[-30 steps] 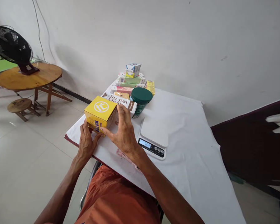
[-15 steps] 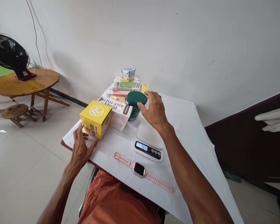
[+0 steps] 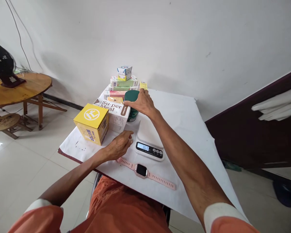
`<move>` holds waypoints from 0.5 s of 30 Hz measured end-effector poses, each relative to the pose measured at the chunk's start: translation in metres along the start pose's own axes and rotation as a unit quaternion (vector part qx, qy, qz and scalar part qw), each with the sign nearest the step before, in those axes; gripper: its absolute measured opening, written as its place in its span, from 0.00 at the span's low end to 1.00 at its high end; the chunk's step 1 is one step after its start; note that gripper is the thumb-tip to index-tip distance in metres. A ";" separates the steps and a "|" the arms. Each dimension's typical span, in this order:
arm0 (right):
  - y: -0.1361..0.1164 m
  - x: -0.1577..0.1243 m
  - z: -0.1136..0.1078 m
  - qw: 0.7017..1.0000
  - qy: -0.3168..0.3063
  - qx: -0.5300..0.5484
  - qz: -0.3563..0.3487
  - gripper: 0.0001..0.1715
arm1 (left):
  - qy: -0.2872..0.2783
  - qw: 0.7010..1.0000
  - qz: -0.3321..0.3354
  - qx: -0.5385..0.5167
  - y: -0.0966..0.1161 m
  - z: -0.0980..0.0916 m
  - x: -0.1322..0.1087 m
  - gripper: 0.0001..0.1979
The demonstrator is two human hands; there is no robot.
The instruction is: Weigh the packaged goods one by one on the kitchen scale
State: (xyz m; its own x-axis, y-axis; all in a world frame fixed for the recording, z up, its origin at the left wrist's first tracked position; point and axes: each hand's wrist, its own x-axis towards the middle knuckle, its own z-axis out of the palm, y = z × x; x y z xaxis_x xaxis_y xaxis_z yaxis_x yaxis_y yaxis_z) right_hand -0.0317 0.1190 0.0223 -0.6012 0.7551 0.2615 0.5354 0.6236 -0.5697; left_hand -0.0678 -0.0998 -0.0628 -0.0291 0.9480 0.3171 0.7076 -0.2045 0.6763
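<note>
My right hand (image 3: 143, 102) is closed round the upper part of a jar with a dark green lid (image 3: 131, 95), its thumb in front and its fingers on the far right side. Low over the cloth, my left hand (image 3: 120, 144) holds nothing, with its fingers loosely bent and partly apart, just left of a white kitchen scale (image 3: 149, 150). The scale's display reads 363. A white "Su-per Meal" box (image 3: 117, 121) leans beside the jar. Left of it stands a yellow box (image 3: 91, 124) marked "WATER". A pink-strapped smartwatch (image 3: 142, 170) lies in front of the scale.
Behind the jar are stacked small cartons (image 3: 123, 81) and a small yellow box (image 3: 143, 85). The white-covered table (image 3: 177, 106) stands by the wall. To the left are a round wooden table (image 3: 36, 84) with a black fan (image 3: 1, 60) and a low stool (image 3: 7, 122).
My left hand has left the yellow box and moved right, to beside the scale. My right hand has closed round the green-lidded jar. The camera view has shifted slightly.
</note>
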 end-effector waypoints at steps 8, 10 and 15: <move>0.003 -0.010 -0.018 0.998 0.058 -0.019 0.014 0.51 | 0.015 1.000 -0.003 0.007 -0.038 0.023 0.013 0.09; 0.010 -0.012 -0.033 0.995 0.094 -0.007 -0.020 0.52 | 0.021 1.000 0.014 0.007 -0.038 0.024 0.012 0.09; 0.017 -0.042 -0.091 0.987 0.130 -0.030 -0.084 0.53 | 0.011 0.999 0.025 0.021 -0.036 0.024 0.011 0.10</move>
State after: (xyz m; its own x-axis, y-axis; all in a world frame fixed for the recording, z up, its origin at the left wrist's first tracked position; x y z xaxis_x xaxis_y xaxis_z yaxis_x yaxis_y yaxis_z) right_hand 0.0566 0.1162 0.0731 -0.5159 0.6612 0.5447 0.4791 0.7498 -0.4564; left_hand -0.0765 -0.0762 -0.1001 -0.0082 0.9310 0.3650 0.7383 -0.2406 0.6302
